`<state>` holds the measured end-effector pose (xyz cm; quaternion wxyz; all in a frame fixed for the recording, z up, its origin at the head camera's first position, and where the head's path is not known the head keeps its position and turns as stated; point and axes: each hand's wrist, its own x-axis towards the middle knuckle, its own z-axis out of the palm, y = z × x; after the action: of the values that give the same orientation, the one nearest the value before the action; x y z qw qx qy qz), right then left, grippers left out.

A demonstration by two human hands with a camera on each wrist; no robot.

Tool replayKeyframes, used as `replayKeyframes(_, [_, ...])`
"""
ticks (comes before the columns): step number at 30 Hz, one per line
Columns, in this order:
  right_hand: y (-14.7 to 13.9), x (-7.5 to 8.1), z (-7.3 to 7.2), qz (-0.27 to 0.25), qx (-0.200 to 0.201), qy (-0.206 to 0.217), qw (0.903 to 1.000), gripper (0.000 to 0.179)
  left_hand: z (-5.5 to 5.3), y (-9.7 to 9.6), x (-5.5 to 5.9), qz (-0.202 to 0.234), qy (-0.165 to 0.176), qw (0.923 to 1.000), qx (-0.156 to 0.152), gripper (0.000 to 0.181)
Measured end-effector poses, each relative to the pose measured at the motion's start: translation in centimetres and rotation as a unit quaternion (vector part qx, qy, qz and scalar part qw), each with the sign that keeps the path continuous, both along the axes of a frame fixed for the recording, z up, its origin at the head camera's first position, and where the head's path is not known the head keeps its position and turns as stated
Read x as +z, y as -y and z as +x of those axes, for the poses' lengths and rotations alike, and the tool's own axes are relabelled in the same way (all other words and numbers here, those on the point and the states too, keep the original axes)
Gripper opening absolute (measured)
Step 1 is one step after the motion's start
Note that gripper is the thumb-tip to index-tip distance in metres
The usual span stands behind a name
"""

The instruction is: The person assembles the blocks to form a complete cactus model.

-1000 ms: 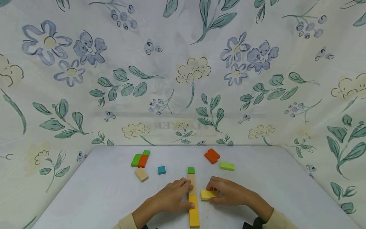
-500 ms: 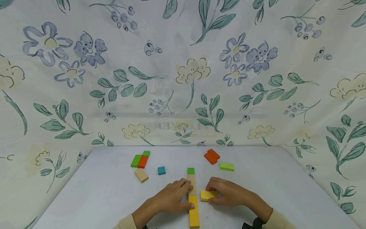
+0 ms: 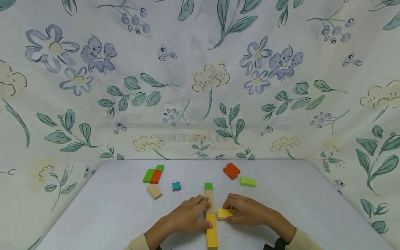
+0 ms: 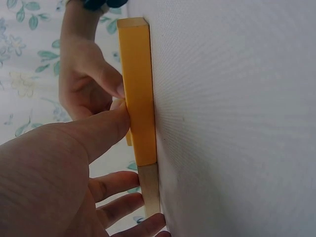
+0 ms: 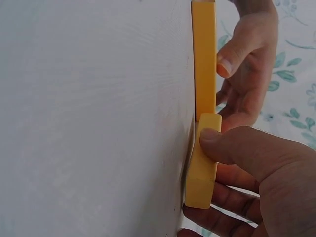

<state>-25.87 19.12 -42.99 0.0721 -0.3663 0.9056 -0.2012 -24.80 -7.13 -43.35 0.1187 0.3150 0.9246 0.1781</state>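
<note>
Slid leftward since the earlier frame, the yellow block [image 3: 222, 214] lies just right of the row [image 3: 211, 217], long axis pointing at it, pinched by the right hand [image 3: 250, 210]; the left hand [image 3: 189, 215] touches the row, fingers loosely spread.
</note>
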Motion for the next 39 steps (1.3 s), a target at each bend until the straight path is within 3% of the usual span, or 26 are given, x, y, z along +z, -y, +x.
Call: replayKeyframes(39, [0.35,-0.44,0.18,-0.009,0.002,-0.008,0.9999,0.024,-0.25,0.14,-0.35,0.000,-0.003,1.0000,-0.008,0.065])
